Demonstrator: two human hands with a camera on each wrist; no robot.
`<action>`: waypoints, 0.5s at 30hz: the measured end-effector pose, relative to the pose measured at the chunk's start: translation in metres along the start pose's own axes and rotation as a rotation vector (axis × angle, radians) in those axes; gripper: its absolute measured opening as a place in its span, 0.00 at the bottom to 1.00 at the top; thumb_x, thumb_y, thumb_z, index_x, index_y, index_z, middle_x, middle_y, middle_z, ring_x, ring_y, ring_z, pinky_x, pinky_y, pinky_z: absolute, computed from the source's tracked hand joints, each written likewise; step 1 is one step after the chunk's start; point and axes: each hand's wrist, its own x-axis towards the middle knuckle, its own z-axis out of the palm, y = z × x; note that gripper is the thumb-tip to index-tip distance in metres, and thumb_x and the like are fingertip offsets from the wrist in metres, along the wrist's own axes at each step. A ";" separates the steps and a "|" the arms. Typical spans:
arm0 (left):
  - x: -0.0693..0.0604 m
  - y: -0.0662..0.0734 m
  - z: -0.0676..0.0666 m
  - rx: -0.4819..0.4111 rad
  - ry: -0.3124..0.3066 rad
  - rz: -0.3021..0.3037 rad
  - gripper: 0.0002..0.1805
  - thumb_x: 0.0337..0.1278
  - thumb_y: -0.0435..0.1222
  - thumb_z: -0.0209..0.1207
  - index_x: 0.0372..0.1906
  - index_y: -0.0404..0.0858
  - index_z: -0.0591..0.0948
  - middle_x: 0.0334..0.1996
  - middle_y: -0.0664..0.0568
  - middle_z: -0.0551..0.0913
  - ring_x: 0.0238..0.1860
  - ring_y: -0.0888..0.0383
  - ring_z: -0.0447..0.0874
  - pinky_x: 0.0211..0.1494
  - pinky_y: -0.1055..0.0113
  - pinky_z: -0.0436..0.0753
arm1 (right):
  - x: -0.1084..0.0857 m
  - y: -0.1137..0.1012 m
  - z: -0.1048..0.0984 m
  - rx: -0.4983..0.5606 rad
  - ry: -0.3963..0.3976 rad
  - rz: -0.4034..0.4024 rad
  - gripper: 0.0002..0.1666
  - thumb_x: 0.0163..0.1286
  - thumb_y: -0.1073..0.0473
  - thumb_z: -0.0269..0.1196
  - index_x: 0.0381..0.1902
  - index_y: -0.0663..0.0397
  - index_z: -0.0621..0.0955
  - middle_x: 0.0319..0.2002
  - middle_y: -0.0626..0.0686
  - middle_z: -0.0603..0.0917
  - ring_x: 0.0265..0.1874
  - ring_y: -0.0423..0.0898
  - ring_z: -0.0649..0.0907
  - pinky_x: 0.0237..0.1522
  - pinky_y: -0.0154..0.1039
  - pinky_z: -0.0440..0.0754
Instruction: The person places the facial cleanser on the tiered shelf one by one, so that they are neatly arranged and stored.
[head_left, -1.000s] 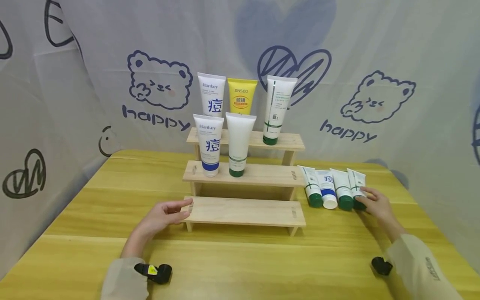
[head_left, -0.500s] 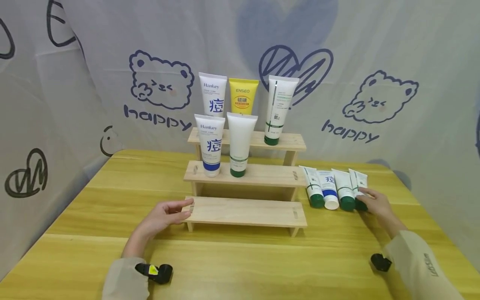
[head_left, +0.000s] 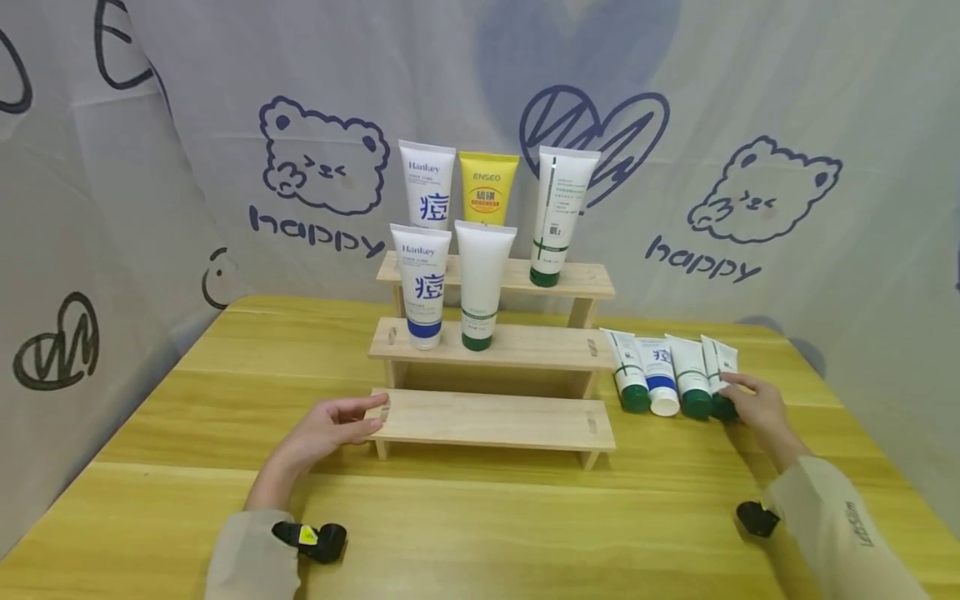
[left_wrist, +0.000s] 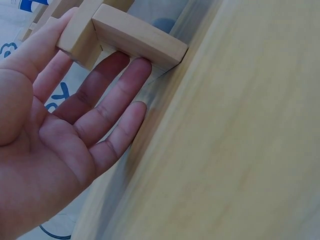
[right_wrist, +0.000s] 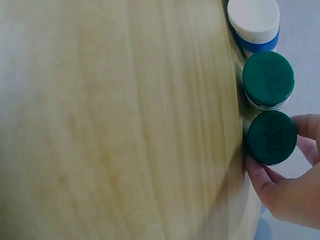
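My left hand (head_left: 326, 429) holds the left end of the lowest step of a wooden display stand (head_left: 495, 421). In the left wrist view, the thumb lies against the board and fingertips touch the step's leg (left_wrist: 142, 37). My right hand (head_left: 761, 412) pinches the rightmost of several lying squeeze tubes, a white one with a green cap (right_wrist: 272, 137). Thumb and fingers sit on either side of that cap. Next to it lie another green-capped tube (head_left: 687, 371), a blue-banded tube with a white cap (head_left: 658, 371) and a green-capped tube (head_left: 626, 362).
On the middle step stand a blue-banded Hankey tube (head_left: 422, 287) and a white tube (head_left: 483, 279). The top step bears another Hankey tube (head_left: 427, 183), a yellow tube (head_left: 487, 187) and a green-capped tube (head_left: 561, 208). A printed cloth (head_left: 465, 75) hangs behind the wooden table (head_left: 450, 533).
The head view has shifted very slightly. Both hands keep their places, and the tubes and stand have not visibly moved.
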 end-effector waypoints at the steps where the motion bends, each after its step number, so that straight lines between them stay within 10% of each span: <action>1: 0.000 0.000 0.000 -0.004 -0.001 -0.001 0.28 0.55 0.37 0.58 0.59 0.28 0.68 0.59 0.35 0.65 0.48 0.54 0.72 0.44 0.65 0.77 | 0.000 0.000 0.000 0.001 0.003 0.005 0.29 0.64 0.58 0.49 0.59 0.73 0.64 0.60 0.72 0.59 0.42 0.49 0.69 0.25 0.23 0.70; 9: 0.000 -0.002 0.000 -0.007 0.003 -0.010 0.28 0.55 0.38 0.58 0.59 0.28 0.68 0.58 0.36 0.66 0.49 0.52 0.72 0.44 0.65 0.77 | -0.003 0.003 -0.004 0.231 0.010 0.037 0.28 0.64 0.63 0.50 0.58 0.77 0.63 0.53 0.73 0.60 0.23 0.34 0.75 0.27 0.35 0.80; 15: 0.000 -0.002 0.000 -0.005 0.002 -0.006 0.28 0.55 0.38 0.58 0.59 0.28 0.68 0.58 0.36 0.66 0.48 0.54 0.72 0.44 0.65 0.77 | -0.007 0.003 -0.011 0.462 0.012 0.063 0.09 0.64 0.66 0.50 0.42 0.51 0.72 0.52 0.69 0.57 0.22 0.34 0.75 0.27 0.34 0.80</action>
